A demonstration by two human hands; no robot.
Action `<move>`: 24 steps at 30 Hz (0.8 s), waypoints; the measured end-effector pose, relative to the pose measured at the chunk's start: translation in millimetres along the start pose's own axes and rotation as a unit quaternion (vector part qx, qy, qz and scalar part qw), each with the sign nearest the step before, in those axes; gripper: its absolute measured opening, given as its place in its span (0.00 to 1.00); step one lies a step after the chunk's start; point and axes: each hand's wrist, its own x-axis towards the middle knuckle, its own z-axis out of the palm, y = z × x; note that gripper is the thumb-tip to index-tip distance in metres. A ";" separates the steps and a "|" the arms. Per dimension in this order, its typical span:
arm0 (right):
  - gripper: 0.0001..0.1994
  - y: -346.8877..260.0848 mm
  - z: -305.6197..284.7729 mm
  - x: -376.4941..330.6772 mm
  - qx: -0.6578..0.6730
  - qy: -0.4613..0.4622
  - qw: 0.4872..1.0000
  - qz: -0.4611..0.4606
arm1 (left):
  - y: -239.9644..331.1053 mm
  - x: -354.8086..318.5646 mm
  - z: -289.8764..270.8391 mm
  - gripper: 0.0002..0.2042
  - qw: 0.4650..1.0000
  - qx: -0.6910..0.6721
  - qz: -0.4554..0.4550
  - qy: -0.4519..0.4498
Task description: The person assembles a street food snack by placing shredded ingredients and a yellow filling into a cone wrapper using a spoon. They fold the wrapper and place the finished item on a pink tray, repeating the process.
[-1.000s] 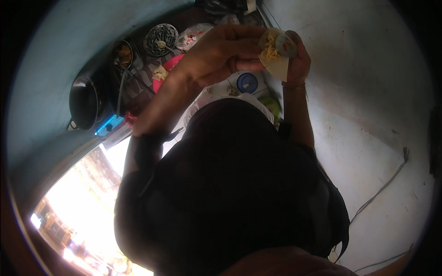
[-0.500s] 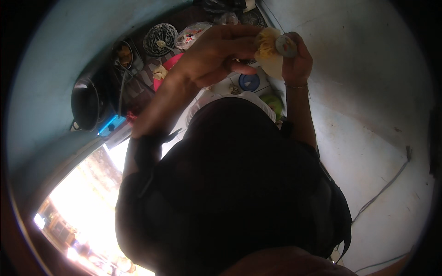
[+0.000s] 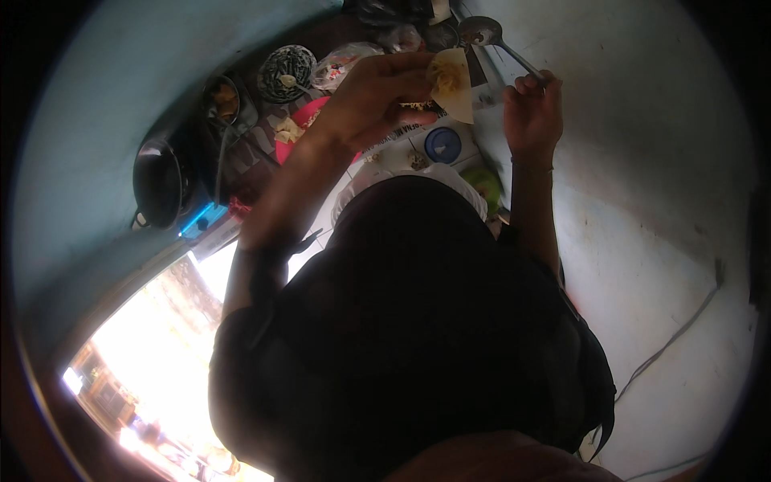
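On my left hand (image 3: 377, 96) lies a thin pale wrapper (image 3: 459, 103) with a mound of yellow filling (image 3: 446, 74) on it. The fingers reach under and around its left side; the palm is partly hidden. My right hand (image 3: 533, 120), away to the right near the wall, is closed round the handle of a metal spoon (image 3: 482, 32). The spoon points up and left, and dark bits show in its bowl. Below my left hand is a pink-red plate (image 3: 286, 151) with pale folded pieces on it, partly covered by my forearm.
At the left are a black pan (image 3: 157, 181), a pot with browned pieces (image 3: 223, 100) and a speckled bowl (image 3: 277, 68) holding a spoon. A plastic bag (image 3: 341, 66) lies behind my hand. A round blue-topped container (image 3: 442, 145) rests on the tiles. A wall (image 3: 642, 161) bounds the right.
My right hand has moved right, bringing the spoon away from the filling. The wrapper with its filling stays in my left hand, shifted slightly left.
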 end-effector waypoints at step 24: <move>0.11 -13.8 84.6 -55.1 -0.593 0.094 0.743 -0.297 | -13.5 12.4 -13.3 0.20 0.978 0.145 0.115 0.094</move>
